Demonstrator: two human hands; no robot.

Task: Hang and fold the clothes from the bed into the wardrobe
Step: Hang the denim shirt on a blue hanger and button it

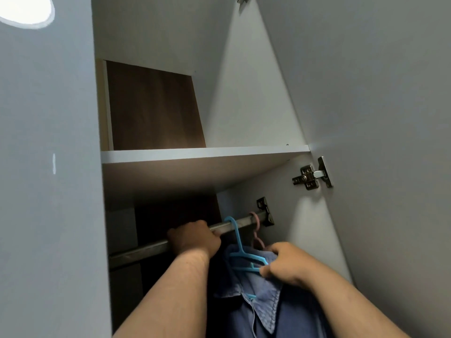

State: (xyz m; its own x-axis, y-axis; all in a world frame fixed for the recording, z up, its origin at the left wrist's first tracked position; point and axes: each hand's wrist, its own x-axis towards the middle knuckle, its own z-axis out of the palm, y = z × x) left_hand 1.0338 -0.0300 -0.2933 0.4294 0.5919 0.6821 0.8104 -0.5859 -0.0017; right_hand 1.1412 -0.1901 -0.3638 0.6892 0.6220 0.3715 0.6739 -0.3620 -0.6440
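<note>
A metal hanging rod [146, 248] runs across the open wardrobe under a white shelf [195, 153]. My left hand [195, 240] grips the rod from the front. A blue plastic hanger [238, 247] hooks over the rod and carries a blue denim shirt [263, 303]. My right hand [285, 263] pinches the hanger's right shoulder and the shirt collar. A pink hanger [256, 230] hangs on the rod just behind, near the right bracket; what hangs on it is hidden.
The open wardrobe door [378, 118] with a steel hinge [310, 176] stands at the right. A white side panel [48, 167] fills the left. Above the shelf is a compartment with a brown back panel [153, 108].
</note>
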